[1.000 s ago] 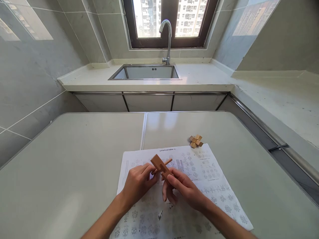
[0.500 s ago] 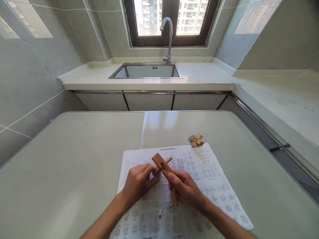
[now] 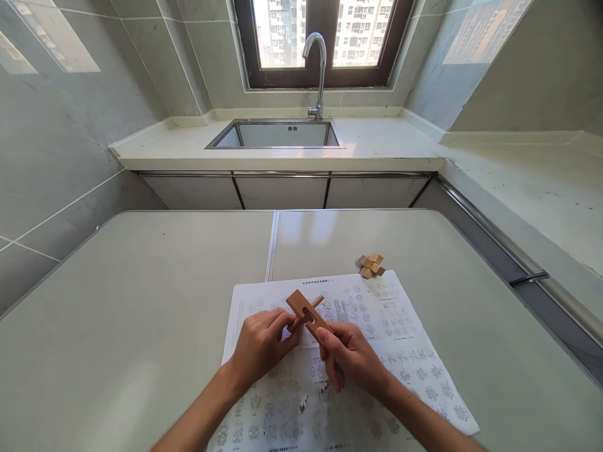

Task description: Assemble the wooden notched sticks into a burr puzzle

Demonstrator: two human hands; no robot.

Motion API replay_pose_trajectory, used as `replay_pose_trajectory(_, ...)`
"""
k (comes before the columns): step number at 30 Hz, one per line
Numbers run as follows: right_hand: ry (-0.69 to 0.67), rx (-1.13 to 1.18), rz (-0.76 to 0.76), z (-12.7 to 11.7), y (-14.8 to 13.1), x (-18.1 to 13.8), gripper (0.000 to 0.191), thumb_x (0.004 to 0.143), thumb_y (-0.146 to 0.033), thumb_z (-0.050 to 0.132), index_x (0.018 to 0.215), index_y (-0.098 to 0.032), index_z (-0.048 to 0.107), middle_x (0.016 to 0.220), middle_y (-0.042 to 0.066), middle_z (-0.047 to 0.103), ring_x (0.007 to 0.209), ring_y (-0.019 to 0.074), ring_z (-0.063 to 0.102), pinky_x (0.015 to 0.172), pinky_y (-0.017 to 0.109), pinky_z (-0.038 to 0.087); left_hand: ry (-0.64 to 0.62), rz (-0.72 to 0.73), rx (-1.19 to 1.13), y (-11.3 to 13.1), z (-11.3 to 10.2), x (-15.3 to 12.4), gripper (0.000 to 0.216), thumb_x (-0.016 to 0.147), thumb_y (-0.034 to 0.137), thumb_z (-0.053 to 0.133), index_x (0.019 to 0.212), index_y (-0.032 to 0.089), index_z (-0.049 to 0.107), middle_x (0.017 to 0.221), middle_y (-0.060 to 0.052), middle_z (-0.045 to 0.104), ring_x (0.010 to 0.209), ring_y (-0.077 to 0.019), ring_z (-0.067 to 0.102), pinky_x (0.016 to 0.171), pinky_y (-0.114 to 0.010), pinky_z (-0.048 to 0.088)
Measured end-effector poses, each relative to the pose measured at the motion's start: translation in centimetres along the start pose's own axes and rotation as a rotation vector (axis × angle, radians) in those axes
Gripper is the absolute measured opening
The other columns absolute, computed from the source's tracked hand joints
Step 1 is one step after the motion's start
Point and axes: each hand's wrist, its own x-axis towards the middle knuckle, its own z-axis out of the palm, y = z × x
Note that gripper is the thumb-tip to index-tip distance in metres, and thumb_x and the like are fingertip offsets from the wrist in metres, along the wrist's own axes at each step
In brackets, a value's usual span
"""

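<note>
My right hand (image 3: 351, 355) grips the lower end of a flat brown wooden puzzle piece (image 3: 296, 302) with a slot cut in its middle. The piece is tilted, its wide end up and to the left. A thin wooden stick (image 3: 318, 301) crosses behind it and shows past its right edge. My left hand (image 3: 268, 339) is closed, pinching the stick's near end at the left of the slotted piece; the fingertips are partly hidden. Both hands are above a printed sheet (image 3: 377, 333) covered in small puzzle diagrams.
An assembled wooden burr puzzle (image 3: 372, 265) rests at the sheet's top right edge. The pale table (image 3: 141, 282) has a seam down its middle. Beyond it are a counter (image 3: 386, 135), a sink (image 3: 277, 148) and a tap (image 3: 321, 75) under a window.
The slotted piece has shifted very slightly left. The lower fingers of my right hand have moved a little. My left hand keeps its place.
</note>
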Motion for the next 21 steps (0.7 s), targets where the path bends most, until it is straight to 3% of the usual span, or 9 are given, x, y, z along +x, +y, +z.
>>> replay_pose_trajectory(5,0.013,0.007,0.017,0.11,-0.06,0.03,0.057,0.098,-0.073,0.058,0.071,-0.023,0.052,0.037,-0.004,0.057,0.026,0.0092,0.04,0.034,0.021,0.035,0.016,0.072,0.086,0.12,-0.06,0.11,0.024,0.099,0.019,0.064,0.076,0.023,0.058,0.066,0.003,0.069,0.051,-0.0107,0.056,0.056,-0.025,0.039)
replay_pose_trajectory(12,-0.045,0.016,0.053,-0.16,-0.13,0.04,0.058,0.098,-0.073,0.057,0.071,-0.022,0.053,0.038,-0.003,0.058,0.026,0.0091,0.041,0.033,0.02,0.034,0.173,0.14,0.079,0.29,0.29,0.22,0.024,0.097,0.017,0.069,0.081,0.022,0.052,0.059,0.008,0.06,0.046,-0.0089,0.05,0.05,-0.023,0.036)
replay_pose_trajectory(21,-0.069,-0.016,0.119,-0.26,0.0,0.44,0.056,0.099,-0.074,0.055,0.076,-0.023,0.053,0.041,-0.005,0.059,0.027,0.0092,0.04,0.032,0.02,0.033,0.125,0.104,0.064,-0.15,0.49,-0.36,0.019,0.096,0.017,0.067,0.087,0.023,0.052,0.06,0.008,0.059,0.047,-0.0097,0.054,0.051,-0.023,0.037)
